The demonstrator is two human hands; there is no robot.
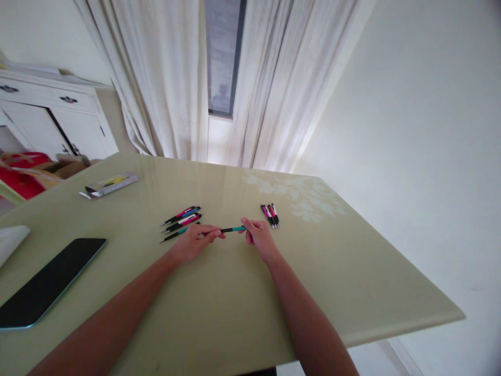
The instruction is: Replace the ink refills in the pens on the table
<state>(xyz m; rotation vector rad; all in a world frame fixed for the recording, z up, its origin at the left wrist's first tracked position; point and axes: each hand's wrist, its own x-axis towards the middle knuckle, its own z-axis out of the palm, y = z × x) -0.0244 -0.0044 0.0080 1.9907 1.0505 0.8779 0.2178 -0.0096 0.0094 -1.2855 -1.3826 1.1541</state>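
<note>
A teal and black pen (pixel 232 229) is stretched level between my two hands over the table. My left hand (pixel 194 242) pinches its black end, and my right hand (pixel 259 236) grips the teal end with thumb and fingers. Just beyond my left hand lies a loose group of several pens (pixel 182 218) in pink, blue, white and teal with black parts, their thin tips pointing left. A smaller group of three pens (pixel 270 215), purple, pink and white with black, rests beyond my right hand, side by side.
On the pale green table (pixel 242 308) an opened carton (pixel 111 184) lies at the far left. A dark tablet-like slab (pixel 50 282) and a white object (pixel 11 240) are at the left edge. Curtains, a white cabinet (pixel 58 112) and a wall surround the table.
</note>
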